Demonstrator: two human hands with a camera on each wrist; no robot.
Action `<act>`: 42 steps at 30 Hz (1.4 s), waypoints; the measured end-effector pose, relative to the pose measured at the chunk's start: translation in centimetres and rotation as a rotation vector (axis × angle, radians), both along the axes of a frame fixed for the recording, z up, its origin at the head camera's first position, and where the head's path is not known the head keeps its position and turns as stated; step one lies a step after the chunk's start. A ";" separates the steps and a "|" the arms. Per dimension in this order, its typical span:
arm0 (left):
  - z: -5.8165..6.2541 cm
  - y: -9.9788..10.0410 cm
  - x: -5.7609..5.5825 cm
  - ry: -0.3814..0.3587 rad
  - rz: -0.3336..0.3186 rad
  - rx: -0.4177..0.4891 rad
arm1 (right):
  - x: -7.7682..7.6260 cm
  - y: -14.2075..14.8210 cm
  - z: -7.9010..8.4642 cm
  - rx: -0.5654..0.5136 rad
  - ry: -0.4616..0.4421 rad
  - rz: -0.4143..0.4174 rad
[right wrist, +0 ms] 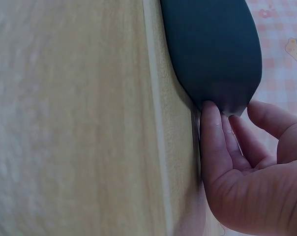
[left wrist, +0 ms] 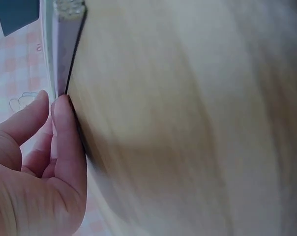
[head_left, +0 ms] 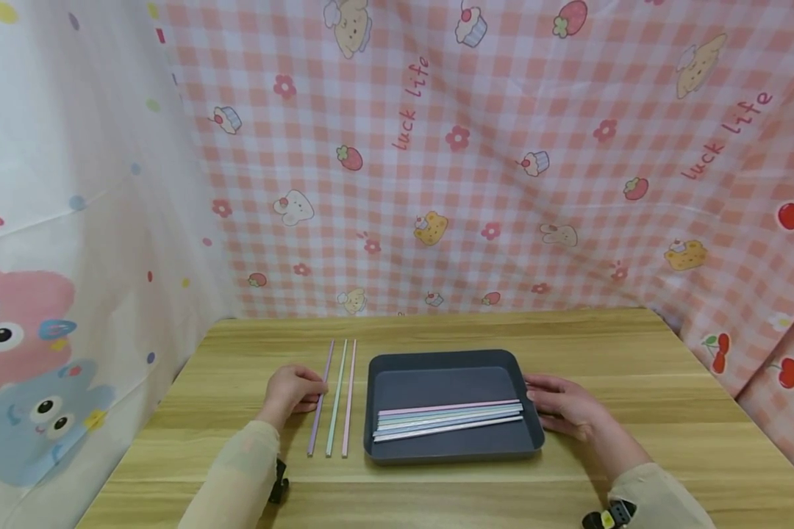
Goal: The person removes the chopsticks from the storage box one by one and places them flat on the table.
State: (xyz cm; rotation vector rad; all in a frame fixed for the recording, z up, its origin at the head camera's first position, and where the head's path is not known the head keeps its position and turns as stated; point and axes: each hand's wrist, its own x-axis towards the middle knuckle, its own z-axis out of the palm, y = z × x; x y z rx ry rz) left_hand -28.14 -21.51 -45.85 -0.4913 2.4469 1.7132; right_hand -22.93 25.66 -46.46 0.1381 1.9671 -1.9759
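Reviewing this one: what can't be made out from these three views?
- Head view: the exact number of sticks in the tray; they lie close together and show too small.
- Left wrist view: most of the tray, cut off by the frame's edge; part of the purple stick, hidden by the left hand.
- Right wrist view: the tray's inside, hidden by its outer wall.

The words "luck life" (head_left: pixel 412 103) climbed steeply in red, handwritten-style lowercase on the pink checked cloth (head_left: pixel 536 88) behind the table. The same two words, the second "luck life" (head_left: pixel 728 136), slanted upward farther right on that cloth. Both were legible in the head view.
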 end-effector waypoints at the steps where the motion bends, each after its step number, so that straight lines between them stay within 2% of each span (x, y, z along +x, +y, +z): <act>1: 0.0 0.0 0.0 -0.004 -0.003 0.014 | 0.0 0.0 0.0 0.000 0.000 0.003; 6: 0.3 -0.1 -0.1 -0.026 -0.009 0.052 | 0.0 0.0 0.1 0.006 -0.004 -0.001; 14: 1.1 0.2 -0.3 -0.015 -0.015 0.069 | 0.0 -0.1 0.2 0.007 -0.009 -0.001; 23: 2.4 1.1 0.0 0.029 -0.081 0.123 | 0.0 0.0 0.0 -0.032 0.003 0.018; 34: 3.4 2.9 0.7 0.066 -0.115 0.190 | 0.0 -0.1 0.0 -0.032 0.005 0.012; 42: 4.2 4.5 1.2 0.102 -0.195 0.244 | 0.0 0.0 0.1 -0.024 -0.008 0.001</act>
